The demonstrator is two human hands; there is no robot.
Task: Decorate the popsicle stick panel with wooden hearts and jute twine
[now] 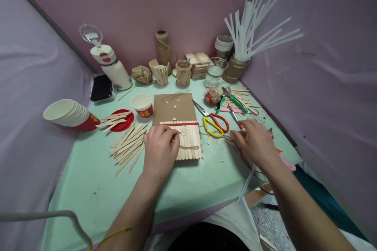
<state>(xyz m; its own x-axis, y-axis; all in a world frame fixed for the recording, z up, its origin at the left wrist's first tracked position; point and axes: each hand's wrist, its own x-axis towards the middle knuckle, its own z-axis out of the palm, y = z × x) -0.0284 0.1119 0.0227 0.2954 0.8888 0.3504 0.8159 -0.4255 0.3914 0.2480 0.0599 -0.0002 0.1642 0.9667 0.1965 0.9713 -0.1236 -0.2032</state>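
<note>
My left hand (160,145) rests over the left side of a panel of wooden craft sticks (191,139). Thumb and forefinger are pinched together; whatever is between them is hidden. Across the panel run a red cord (190,124) at the top and a strand of twine (191,148) lower down, with small petal-shaped wood pieces between. Brown cardboard (165,108) lies under the panel's upper part. On the right, my right hand (255,141) hovers low over loose red string (243,159), thumb and forefinger apart, beside a pen (235,115). Scissors (210,117) lie between panel and hand.
Loose sticks (129,145), a paper cup (142,106) and a red plate (122,125) lie left, near stacked cups (70,114). Green-handled pliers (231,100) rest on sticks at right. Behind stand a white bottle (112,66), a twine ball (142,74) and a water cup (215,73).
</note>
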